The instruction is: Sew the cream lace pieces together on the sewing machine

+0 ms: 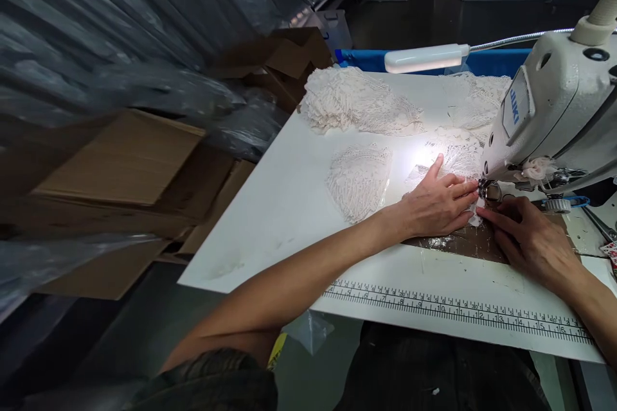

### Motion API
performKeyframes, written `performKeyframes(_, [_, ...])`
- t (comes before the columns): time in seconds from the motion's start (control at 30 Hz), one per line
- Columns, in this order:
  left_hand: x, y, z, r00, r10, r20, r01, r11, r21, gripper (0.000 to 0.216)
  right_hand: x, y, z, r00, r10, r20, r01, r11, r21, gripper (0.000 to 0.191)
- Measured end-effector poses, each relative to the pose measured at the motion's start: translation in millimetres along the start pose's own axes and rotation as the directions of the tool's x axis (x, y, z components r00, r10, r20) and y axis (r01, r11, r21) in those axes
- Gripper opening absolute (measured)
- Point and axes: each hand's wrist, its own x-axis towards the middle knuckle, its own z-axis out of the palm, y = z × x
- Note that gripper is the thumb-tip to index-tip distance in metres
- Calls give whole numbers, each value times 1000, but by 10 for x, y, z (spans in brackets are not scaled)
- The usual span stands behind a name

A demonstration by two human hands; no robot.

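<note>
A white lace piece (456, 148) lies on the table and runs up to the needle area of a sewing machine (544, 103). My left hand (438, 201) rests flat on this lace, its fingers stretched toward the presser foot (490, 191) and its thumb apart. From the other side, my right hand (533, 237) reaches in below the machine head. Its index fingertip touches the near edge of the lace, with the thumb apart below it. Left of my left hand lies a fan-shaped stack of lace pieces (360, 180). The needle tip is too small to make out.
A large lace heap (357, 99) and more lace (482, 99) lie along the table's back. A white lamp (427, 58) hangs over that edge. A printed ruler (457, 311) follows the front edge. Scissors (600, 225) lie far right. Cardboard boxes (120, 157) stand left.
</note>
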Motion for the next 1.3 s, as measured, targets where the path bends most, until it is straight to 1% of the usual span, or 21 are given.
performKeyframes(0.13, [23, 0, 23, 999, -40, -1, 40, 999, 23, 36, 39, -17, 0, 997, 45, 55, -40, 995, -93, 38])
performKeyframes(0.2, [44, 24, 38, 997, -72, -6, 72, 996, 44, 37, 62, -24, 8, 992, 85, 89, -71, 987, -144, 39])
performKeyframes(0.27, [70, 65, 58, 993, -114, -24, 115, 990, 76, 37, 77, -26, 18, 987, 116, 107, -98, 982, -161, 41])
performKeyframes(0.37, [102, 137, 91, 982, -180, -53, 186, 974, 127, 37, 61, -11, 27, 985, 157, 69, -152, 985, -78, 42])
performKeyframes(0.47, [110, 160, 98, 973, -216, -77, 226, 964, 144, 36, 6, 33, 25, 969, 247, -28, -243, 965, 101, 39])
performKeyframes(0.53, [99, 129, 76, 969, -221, -108, 234, 964, 128, 35, -32, 67, 26, 955, 283, -90, -262, 946, 189, 34])
performKeyframes(0.63, [73, 43, 15, 968, -177, -177, 188, 981, 47, 31, -61, 96, 33, 952, 283, -116, -250, 938, 238, 30])
performKeyframes(0.7, [58, -10, -21, 975, -103, -197, 91, 993, -72, 28, -63, 92, 37, 951, 294, -98, -262, 931, 256, 29])
performKeyframes(0.8, [50, -61, -27, 989, 20, -150, -60, 962, -268, 24, -57, 68, 36, 950, 304, -71, -273, 921, 279, 29])
performKeyframes(0.87, [53, -83, -2, 994, 51, -101, -82, 940, -333, 21, -56, 54, 34, 954, 294, -59, -266, 920, 288, 31])
performKeyframes(0.9, [56, -91, 12, 996, 46, -82, -72, 934, -349, 21, -58, 48, 35, 956, 289, -56, -261, 921, 291, 32])
performKeyframes(0.97, [63, -103, 34, 997, 16, -80, -46, 921, -387, 21, -63, 40, 38, 958, 282, -49, -256, 920, 296, 33])
performKeyframes(1.07, [75, -98, 43, 986, -85, -144, 6, 880, -476, 20, -70, 27, 42, 955, 295, -36, -270, 912, 309, 33])
performKeyframes(1.13, [82, -83, 43, 967, -155, -201, 31, 857, -514, 19, -71, 19, 40, 953, 301, -31, -277, 908, 315, 33])
performKeyframes(1.17, [85, -75, 43, 959, -171, -225, 31, 855, -517, 19, -71, 17, 38, 953, 300, -30, -276, 908, 315, 33])
performKeyframes(1.23, [89, -64, 48, 952, -154, -264, 4, 871, -492, 19, -70, 16, 35, 957, 289, -34, -264, 912, 314, 32])
performKeyframes(1.3, [89, -65, 57, 956, -100, -274, -28, 903, -430, 19, -68, 20, 34, 960, 275, -48, -248, 918, 310, 30])
